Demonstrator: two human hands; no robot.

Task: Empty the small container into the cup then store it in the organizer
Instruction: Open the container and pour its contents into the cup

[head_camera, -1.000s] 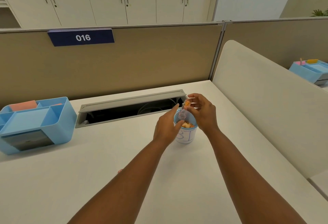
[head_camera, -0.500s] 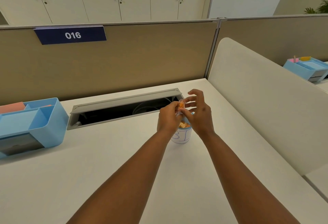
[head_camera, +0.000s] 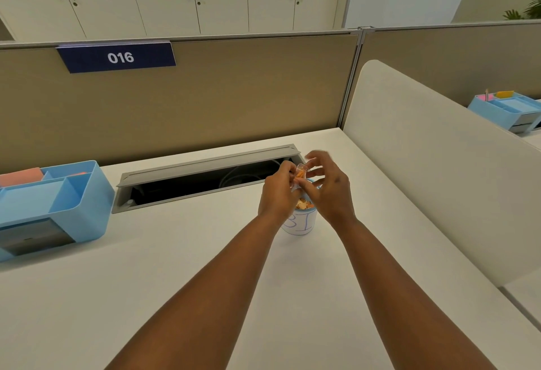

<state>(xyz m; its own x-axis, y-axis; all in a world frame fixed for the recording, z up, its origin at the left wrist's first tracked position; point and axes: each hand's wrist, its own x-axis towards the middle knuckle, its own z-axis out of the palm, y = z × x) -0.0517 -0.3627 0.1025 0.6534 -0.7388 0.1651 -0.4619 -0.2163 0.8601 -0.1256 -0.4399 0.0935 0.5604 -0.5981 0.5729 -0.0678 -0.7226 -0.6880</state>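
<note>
A small clear container with orange bits inside is held tilted just above a white cup marked in blue ink. The cup stands on the white desk and holds orange and pale pieces at its rim. My left hand grips the container from the left. My right hand pinches its lower end, with the other fingers spread apart above. The light blue organizer with several compartments sits at the desk's far left, well away from both hands.
An open grey cable tray runs along the back of the desk behind the cup. A white curved divider bounds the right side. A tan partition with a "016" sign stands behind. Another blue organizer sits on the neighbouring desk.
My left hand has come from beside the cup to close on the container, joining my right hand. The container has risen slightly above the cup rim.
</note>
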